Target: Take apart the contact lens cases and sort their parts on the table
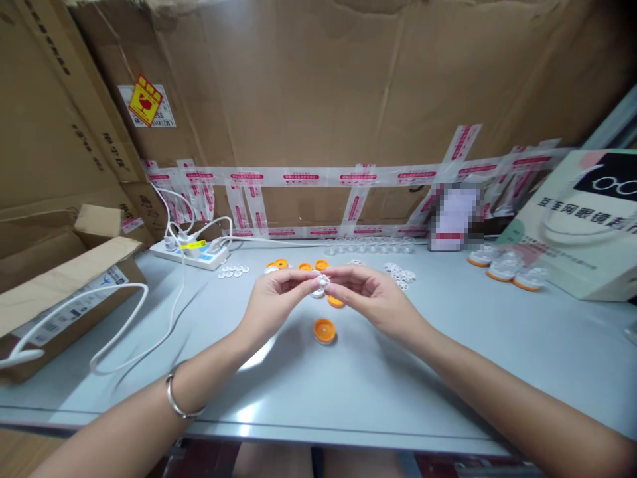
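Between the fingertips of my left hand (277,297) and my right hand (374,297) is a small white plastic part (323,281), pinched from both sides above the table. Its finer shape is too small to make out. Directly below, an orange round cup (325,330) with a white base lies on the table, its hollow side up. Another orange piece (336,301) is partly hidden under my right fingers. Farther back, several orange round pieces (322,265) lie just beyond my hands.
Small white discs (233,270) lie left, white dotted parts (399,273) right. Clear domes (368,245) line the back. Orange-based assemblies (502,265) stand near a green box (572,226) and a phone (454,216). A power strip (192,252) with cables and an open carton (74,285) occupy the left.
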Tool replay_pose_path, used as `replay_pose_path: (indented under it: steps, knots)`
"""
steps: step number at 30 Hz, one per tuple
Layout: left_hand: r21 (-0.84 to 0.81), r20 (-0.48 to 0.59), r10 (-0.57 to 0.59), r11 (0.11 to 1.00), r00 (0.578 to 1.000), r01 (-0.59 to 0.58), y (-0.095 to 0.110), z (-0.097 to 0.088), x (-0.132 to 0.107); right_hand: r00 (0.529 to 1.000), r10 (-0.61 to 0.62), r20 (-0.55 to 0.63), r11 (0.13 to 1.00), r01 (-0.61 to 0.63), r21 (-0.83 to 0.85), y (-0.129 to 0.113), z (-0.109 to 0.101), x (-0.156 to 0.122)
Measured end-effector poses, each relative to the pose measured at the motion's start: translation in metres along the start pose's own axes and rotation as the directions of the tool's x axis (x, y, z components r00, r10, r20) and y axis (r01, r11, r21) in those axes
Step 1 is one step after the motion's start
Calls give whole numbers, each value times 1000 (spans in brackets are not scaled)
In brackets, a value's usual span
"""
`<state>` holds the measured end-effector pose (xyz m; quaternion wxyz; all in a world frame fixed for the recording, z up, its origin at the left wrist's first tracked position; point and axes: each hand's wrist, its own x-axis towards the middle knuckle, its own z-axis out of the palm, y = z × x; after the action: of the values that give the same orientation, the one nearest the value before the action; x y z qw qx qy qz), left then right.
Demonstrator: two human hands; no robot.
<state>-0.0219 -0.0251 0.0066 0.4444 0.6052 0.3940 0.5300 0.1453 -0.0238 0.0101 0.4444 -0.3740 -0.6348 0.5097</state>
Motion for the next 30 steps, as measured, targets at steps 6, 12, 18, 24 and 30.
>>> replay_pose_path:
  steps: [6,12,18,24,30]
  knots:
    - [478,77,435,774,897,-417,0,2,-4,991,65,-117,989,-48,137,1,5,-3]
    - [741,334,664,253,668,-622,-7,-1,-4,976,153,-154,966,-114,234,6,4,-3]
    - [751,336,639,261,692,-606,-6,1,-5,979,166,-118,957,-131,259,7,5,-5]
    - [702,378,616,296,691,-648,-7,5,-9,975,176,-135,962,-141,235,10,4,-4]
    - [785,471,563,83,679,-613,-3,8,-13,985,112,-131,981,-88,171,12,4,-3]
